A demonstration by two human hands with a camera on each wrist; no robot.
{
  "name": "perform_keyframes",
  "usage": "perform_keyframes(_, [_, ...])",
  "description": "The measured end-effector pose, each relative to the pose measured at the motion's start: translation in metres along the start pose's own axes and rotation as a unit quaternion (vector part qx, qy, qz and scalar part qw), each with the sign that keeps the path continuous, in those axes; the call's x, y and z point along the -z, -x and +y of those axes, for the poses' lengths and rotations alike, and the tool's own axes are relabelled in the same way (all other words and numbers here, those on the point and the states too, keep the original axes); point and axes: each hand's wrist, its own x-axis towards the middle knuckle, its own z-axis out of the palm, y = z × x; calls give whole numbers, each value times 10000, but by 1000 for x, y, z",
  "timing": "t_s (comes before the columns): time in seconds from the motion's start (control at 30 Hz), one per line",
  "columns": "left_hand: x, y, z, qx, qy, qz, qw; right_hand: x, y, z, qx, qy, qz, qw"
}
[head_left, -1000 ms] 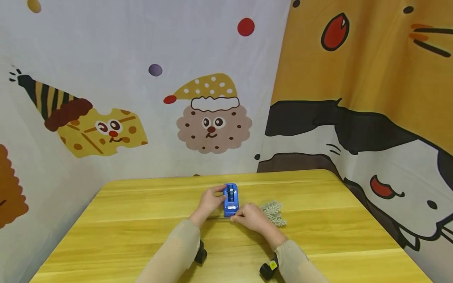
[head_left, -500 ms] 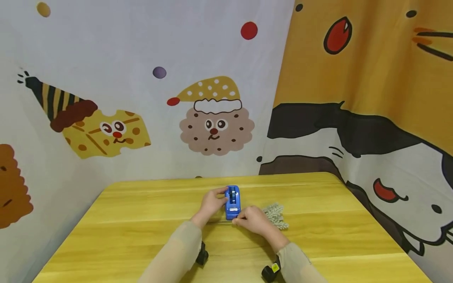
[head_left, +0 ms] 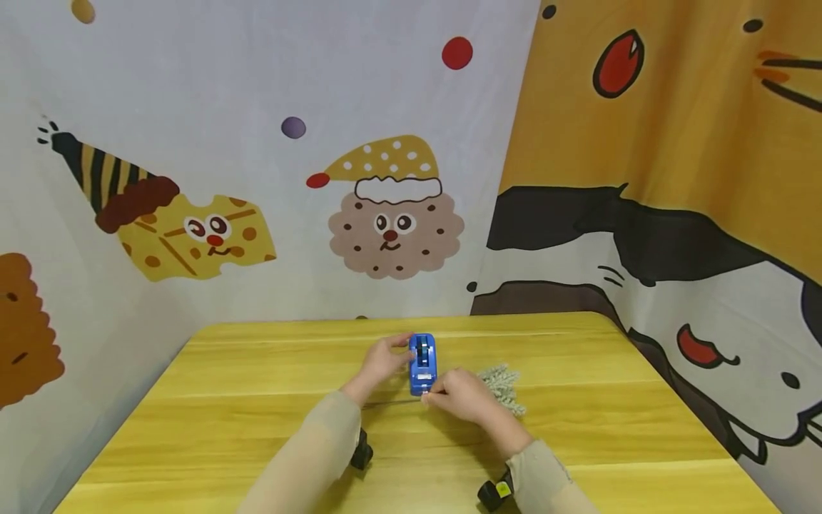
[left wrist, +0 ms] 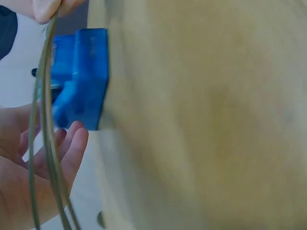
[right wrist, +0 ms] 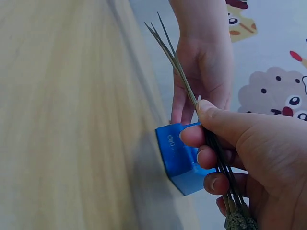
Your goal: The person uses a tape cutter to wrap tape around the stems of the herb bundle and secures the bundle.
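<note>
A blue tape dispenser (head_left: 422,365) stands on the wooden table in the head view. My left hand (head_left: 384,359) holds it at its far left side with thumb and index finger; the other fingers lie fairly straight beside it in the left wrist view. My right hand (head_left: 464,394), at the dispenser's near end, grips a bunch of thin dried stems (right wrist: 175,62) between thumb and fingers. The bunch's pale, bushy heads (head_left: 504,387) stick out beyond the hand to the right. A small pale strip shows by the right thumb tip, too small to identify surely.
The yellow wooden table (head_left: 257,428) ends at a cartoon-printed cloth (head_left: 244,107) behind and on the right. Black wrist cameras hang under both sleeves, the left camera (head_left: 362,451) and the right camera (head_left: 493,494), close above the table.
The head view has shifted slightly. My right hand keeps its hold on the stems, whose heads now stick out a little farther right. My left hand stays at the dispenser.
</note>
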Motion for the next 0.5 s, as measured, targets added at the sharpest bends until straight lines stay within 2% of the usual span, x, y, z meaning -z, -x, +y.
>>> perform_keyframes(0.13, [15,4,7,-26,-42,-183,9998,5,-1,-4,-120,152,-51,9998])
perform_keyframes(0.27, [34,17,21,-124,-304,-546,9980,10,-2,-9,-153,221,1,9996])
perform_keyframes(0.4, [48,36,27,-499,-734,-1011,9909,14,0,-13,-325,104,91,9994])
perform_keyframes(0.5, [52,49,25,-821,-1001,-1266,9835,16,2,-15,-437,119,133,9989])
